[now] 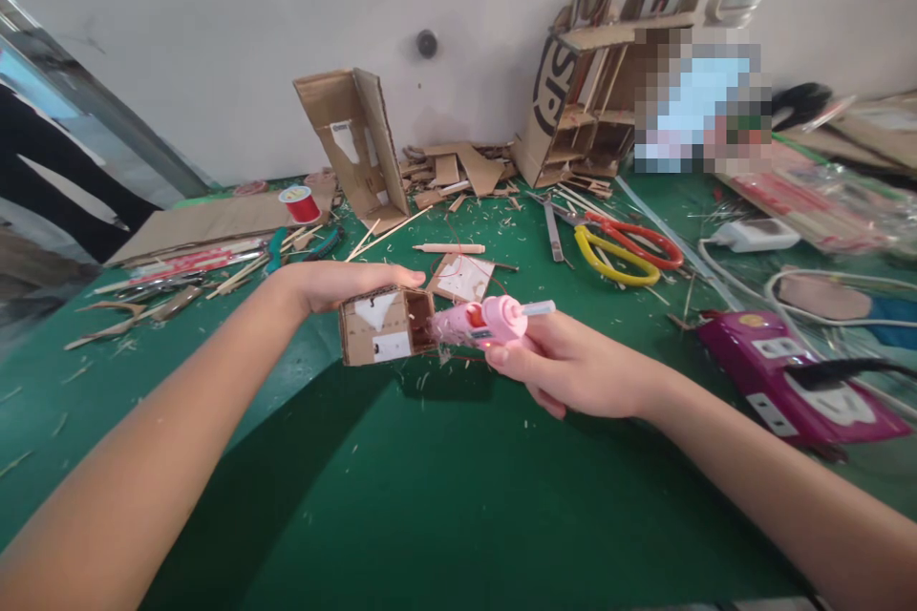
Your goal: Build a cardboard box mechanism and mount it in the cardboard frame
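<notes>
My right hand [565, 363] is wrapped round a pink hot glue gun [487, 320], with a pale glue stick [537, 308] poking out of its back end. The gun's nose points left, at the open end of a small cardboard box [376, 329] marked with white paper patches. My left hand [354, 282] grips that box along its far top edge, holding it above the green table. Whether the nozzle touches the cardboard I cannot tell. Just beyond the box lies a cardboard piece with white paper [469, 277], and behind it a beige pen-like stick [450, 248].
Scissors with yellow and orange handles [620, 248] lie right of centre. A purple power strip [795, 382] with cords sits at the right. A folded cardboard panel [358, 148], cardboard scraps [458, 170] and a cardboard shelf [580, 105] line the wall. Red thread [299, 204] stands at left.
</notes>
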